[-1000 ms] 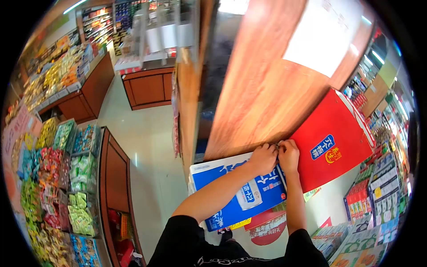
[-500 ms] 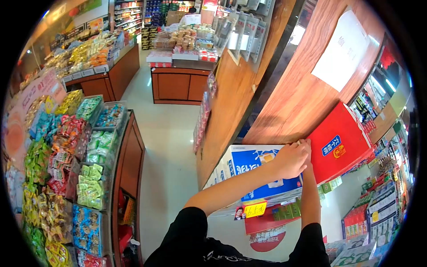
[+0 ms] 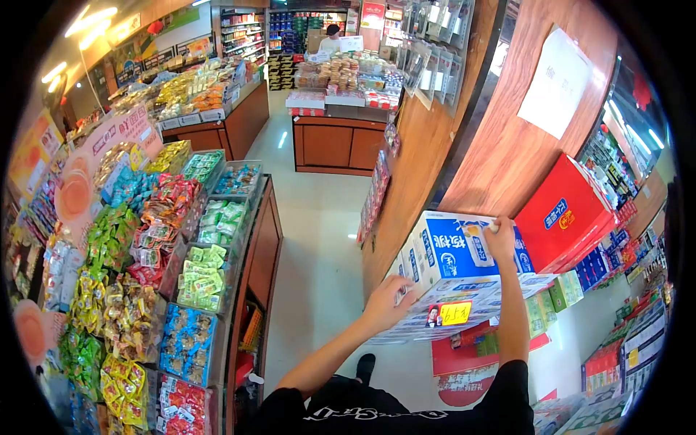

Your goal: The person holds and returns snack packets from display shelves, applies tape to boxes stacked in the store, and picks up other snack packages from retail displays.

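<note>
My right hand (image 3: pixel 500 238) lies at the top right of a blue and white carton (image 3: pixel 464 250), its fingers curled around a small pale thing too small to name. My left hand (image 3: pixel 390 301) is at the carton's lower left side, fingers bent, with something light at the fingertips that I cannot make out. A yellow price card (image 3: pixel 455 313) hangs on the front of the stacked cartons below. Right of the blue carton stands a red box (image 3: pixel 562 214), close against the wooden panel (image 3: pixel 500 156).
Bins of wrapped sweets (image 3: pixel 127 308) fill the left side beside a wooden cabinet (image 3: pixel 254 268). Ahead stands a display counter (image 3: pixel 338 143), with a person (image 3: pixel 330 42) behind it. Stacked boxes (image 3: pixel 616 362) line the lower right. A white paper (image 3: pixel 557 83) is on the panel.
My hands have parted: the left moved down and left to the carton's side, the right stayed by its top. The view has swung left, showing more of the aisle.
</note>
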`<state>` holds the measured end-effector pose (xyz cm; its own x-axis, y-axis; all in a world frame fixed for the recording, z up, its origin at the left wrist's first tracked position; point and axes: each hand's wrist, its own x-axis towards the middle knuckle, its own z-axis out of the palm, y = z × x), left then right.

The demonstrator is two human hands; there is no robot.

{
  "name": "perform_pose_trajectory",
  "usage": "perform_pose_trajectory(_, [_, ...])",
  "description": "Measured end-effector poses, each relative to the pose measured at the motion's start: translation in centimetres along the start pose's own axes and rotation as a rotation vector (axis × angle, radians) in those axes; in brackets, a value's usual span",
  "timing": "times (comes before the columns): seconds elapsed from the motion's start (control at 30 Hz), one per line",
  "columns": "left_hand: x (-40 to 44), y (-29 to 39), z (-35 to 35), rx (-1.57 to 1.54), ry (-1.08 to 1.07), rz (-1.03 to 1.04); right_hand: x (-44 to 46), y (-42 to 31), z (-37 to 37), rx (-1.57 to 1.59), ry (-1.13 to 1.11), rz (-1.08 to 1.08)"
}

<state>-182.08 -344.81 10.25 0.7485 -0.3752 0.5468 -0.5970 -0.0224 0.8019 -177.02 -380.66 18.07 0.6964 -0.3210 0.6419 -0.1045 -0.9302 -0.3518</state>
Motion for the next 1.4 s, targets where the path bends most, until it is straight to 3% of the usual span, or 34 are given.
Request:
perform_pose_trajectory(0.1, [-7.8,-3.8,-0.6,-0.067,0.006,-0.241,-4.3,-5.7,-0.7,0.185,-0.013,-0.078])
perform_pose_trajectory(0.23, [-15.7,-3.8,-2.9,-0.104,-0.057,-0.445,-11.5,-12.9,-0.7,0.561,-0.386,0.056])
perform_pose_trajectory(0.3, [-18.9,-3.4,-3.3,-0.163,-0.059,-0.517,-16.2,-15.2,1.0,0.485,-0.388,-0.062])
perform_pose_trajectory(0.43, [-22.5,-1.2,-5.6,-0.043,-0.023,-0.613,-24.8,-22.3,1.7,0.497,-0.656,-0.374])
perform_pose_trajectory(0.53, [-25.8,-1.1,-7.4,0.001,0.121,-0.666,-30.5,-27.0,4.4,0.705,-1.059,-0.239])
perform_pose_trajectory(0.63, [-28.5,-0.2,-11.3,0.167,0.181,-0.627,-35.7,-30.4,7.4,0.761,-1.214,-0.346])
perform_pose_trajectory(0.83, [-37.3,2.9,-15.9,0.300,0.363,-0.825,-41.1,-38.3,8.7,0.858,-1.461,-0.720])
perform_pose_trajectory(1.0, [-43.8,5.3,-17.5,0.362,0.653,-1.014,-45.3,-45.1,8.5,0.800,-1.627,-1.067])
perform_pose_trajectory(1.2, [-50.8,7.9,-20.4,0.563,1.053,-1.140,-51.8,-52.8,7.4,0.909,-1.714,-1.191])
perform_pose_trajectory(1.3, [-54.2,10.7,-23.6,0.435,1.482,-1.251,-54.0,-55.6,6.0,0.872,-1.699,-1.322])
perform_pose_trajectory(1.4, [-63.0,10.8,-25.7,0.639,1.640,-1.274,-55.7,-57.0,5.3,0.702,-1.768,-1.462])
